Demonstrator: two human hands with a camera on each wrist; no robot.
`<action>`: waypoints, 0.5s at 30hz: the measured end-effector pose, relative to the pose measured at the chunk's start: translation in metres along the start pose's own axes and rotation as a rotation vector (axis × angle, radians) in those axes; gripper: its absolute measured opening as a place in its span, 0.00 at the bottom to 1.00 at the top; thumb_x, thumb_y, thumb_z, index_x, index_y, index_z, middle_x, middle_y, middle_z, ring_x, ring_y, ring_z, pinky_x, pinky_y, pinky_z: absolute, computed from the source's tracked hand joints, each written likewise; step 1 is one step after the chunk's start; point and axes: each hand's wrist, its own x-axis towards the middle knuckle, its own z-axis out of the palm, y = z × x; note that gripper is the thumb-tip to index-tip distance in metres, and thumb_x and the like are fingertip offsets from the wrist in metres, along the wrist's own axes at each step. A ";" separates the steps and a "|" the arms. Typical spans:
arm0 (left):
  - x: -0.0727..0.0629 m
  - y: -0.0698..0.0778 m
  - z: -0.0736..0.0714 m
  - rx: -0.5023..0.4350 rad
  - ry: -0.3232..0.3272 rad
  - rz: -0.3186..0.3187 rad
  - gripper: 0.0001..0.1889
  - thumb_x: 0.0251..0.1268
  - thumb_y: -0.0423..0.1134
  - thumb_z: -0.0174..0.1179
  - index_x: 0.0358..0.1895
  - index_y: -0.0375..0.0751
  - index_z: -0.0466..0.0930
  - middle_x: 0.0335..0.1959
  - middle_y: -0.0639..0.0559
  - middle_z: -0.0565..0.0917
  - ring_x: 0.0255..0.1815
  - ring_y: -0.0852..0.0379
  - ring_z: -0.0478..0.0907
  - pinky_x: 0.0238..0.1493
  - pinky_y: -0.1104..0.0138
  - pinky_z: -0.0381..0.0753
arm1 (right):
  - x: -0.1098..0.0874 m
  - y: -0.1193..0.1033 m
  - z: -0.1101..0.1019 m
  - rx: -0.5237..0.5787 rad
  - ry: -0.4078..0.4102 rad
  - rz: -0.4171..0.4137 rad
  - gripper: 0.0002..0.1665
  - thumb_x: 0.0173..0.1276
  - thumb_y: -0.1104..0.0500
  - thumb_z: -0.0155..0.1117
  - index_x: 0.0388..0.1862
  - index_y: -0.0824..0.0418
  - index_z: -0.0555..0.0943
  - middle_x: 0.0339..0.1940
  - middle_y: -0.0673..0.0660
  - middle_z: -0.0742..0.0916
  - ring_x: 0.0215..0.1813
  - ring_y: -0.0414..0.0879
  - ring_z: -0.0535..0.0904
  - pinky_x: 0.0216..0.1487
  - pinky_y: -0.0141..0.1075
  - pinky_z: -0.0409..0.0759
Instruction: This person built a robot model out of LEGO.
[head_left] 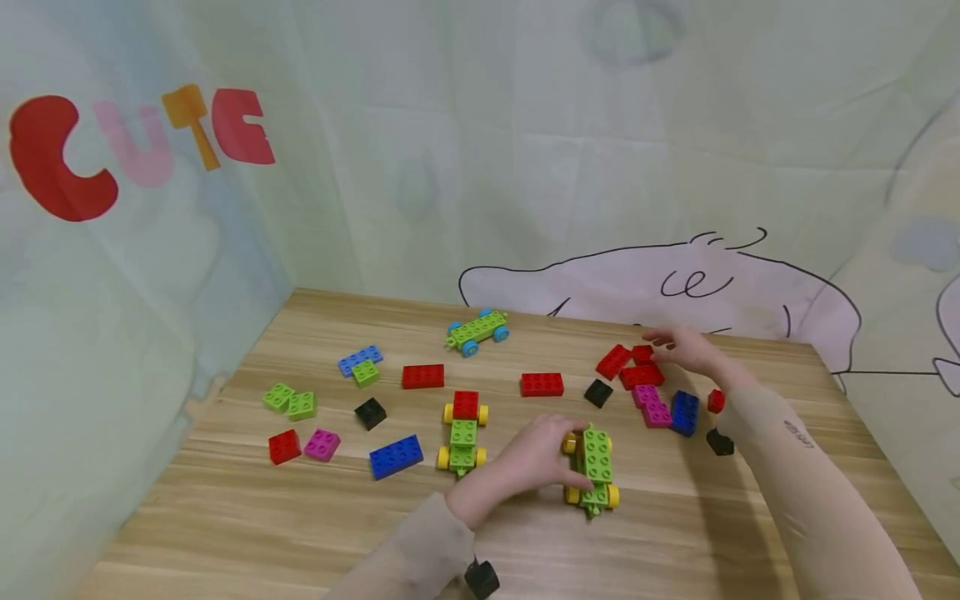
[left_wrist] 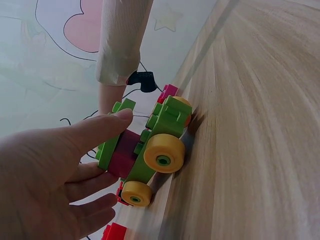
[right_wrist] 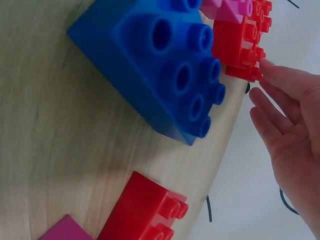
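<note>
In the head view my left hand (head_left: 528, 458) holds a toy car (head_left: 597, 457) with a green base and yellow wheels. The left wrist view shows its thumb (left_wrist: 107, 125) on a green brick (left_wrist: 111, 145) stacked over a magenta brick (left_wrist: 124, 156) on that car, with the other fingers behind the stack. My right hand (head_left: 684, 348) is stretched out at the back right, its fingers loosely bent and holding nothing. In the right wrist view its fingertips are right at a small red brick (right_wrist: 243, 73), beside a larger red brick (right_wrist: 231, 44).
Left of the held car stands another yellow-wheeled car (head_left: 463, 435) with a red brick on it. A blue-wheeled car base (head_left: 480, 331) is at the back. Magenta bricks (head_left: 651, 406), a blue brick (head_left: 684, 413) and a black brick (head_left: 598, 393) lie at the right; several loose bricks lie left.
</note>
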 end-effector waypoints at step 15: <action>0.000 0.000 0.000 0.008 -0.002 0.001 0.41 0.46 0.54 0.76 0.66 0.44 0.73 0.65 0.50 0.77 0.66 0.51 0.71 0.67 0.59 0.72 | 0.002 0.000 0.007 -0.011 0.007 0.003 0.22 0.69 0.69 0.57 0.61 0.76 0.74 0.57 0.76 0.80 0.60 0.72 0.74 0.62 0.62 0.72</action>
